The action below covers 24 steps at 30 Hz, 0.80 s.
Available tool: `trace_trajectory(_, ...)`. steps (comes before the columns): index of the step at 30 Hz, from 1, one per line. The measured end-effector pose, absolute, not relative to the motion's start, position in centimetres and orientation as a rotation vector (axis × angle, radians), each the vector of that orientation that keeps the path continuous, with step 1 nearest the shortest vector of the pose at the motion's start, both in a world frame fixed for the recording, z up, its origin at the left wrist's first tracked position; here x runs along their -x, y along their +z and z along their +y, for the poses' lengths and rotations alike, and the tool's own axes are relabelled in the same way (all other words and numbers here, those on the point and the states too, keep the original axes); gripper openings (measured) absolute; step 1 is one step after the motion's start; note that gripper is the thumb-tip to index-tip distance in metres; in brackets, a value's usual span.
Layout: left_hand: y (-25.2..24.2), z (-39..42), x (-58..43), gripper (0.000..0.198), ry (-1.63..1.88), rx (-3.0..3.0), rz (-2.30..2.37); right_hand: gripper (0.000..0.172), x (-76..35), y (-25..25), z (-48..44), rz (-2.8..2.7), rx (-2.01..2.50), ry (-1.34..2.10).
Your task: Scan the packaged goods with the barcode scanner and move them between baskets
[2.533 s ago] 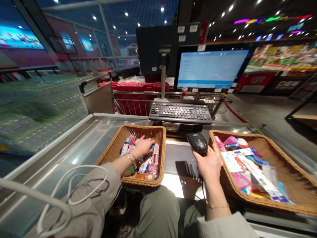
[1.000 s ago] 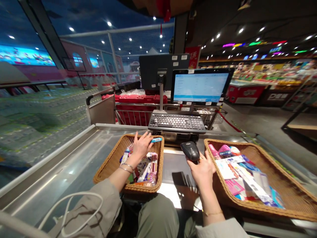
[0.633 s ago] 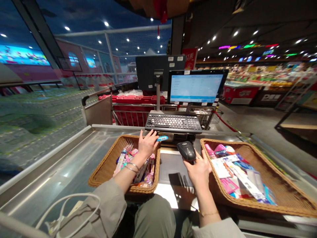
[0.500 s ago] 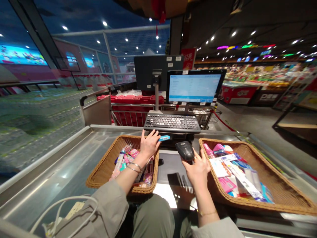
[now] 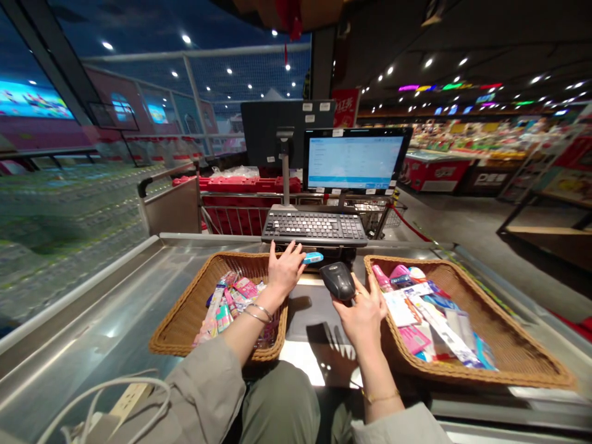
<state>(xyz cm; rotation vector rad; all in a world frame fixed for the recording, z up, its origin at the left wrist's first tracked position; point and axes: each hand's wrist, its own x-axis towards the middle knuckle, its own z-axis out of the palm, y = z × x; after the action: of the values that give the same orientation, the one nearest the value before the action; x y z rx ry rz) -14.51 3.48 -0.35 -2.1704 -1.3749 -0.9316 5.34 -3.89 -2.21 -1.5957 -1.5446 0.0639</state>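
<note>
My left hand (image 5: 283,271) is lifted above the right rim of the left wicker basket (image 5: 185,314) and pinches a small blue packaged item (image 5: 313,258) by one end. The item points right, toward the black handheld barcode scanner (image 5: 338,280). My right hand (image 5: 364,311) is wrapped round the scanner's handle, with the scanner head aimed at the blue item just ahead. The left basket holds several small colourful packets (image 5: 231,299). The right wicker basket (image 5: 509,345) holds several more packets and cards (image 5: 416,308).
A black keyboard (image 5: 314,227) and a lit monitor (image 5: 354,161) stand behind the baskets. A red-crated shopping trolley (image 5: 240,203) is beyond the steel counter (image 5: 106,308). White cable (image 5: 106,394) lies at the near left. Shop shelves fill the far right.
My left hand came out of the left basket with the blue item and carried it right toward the scanner. My right hand kept hold of the scanner. The view shifted slightly.
</note>
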Motion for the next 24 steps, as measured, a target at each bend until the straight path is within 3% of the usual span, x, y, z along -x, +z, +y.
trace_trajectory(24, -0.3, 3.7, 13.3, 0.019, -0.934, 2.191, -1.386, 0.025, -5.4, -2.1, -4.1, -1.6, 1.536, 0.057)
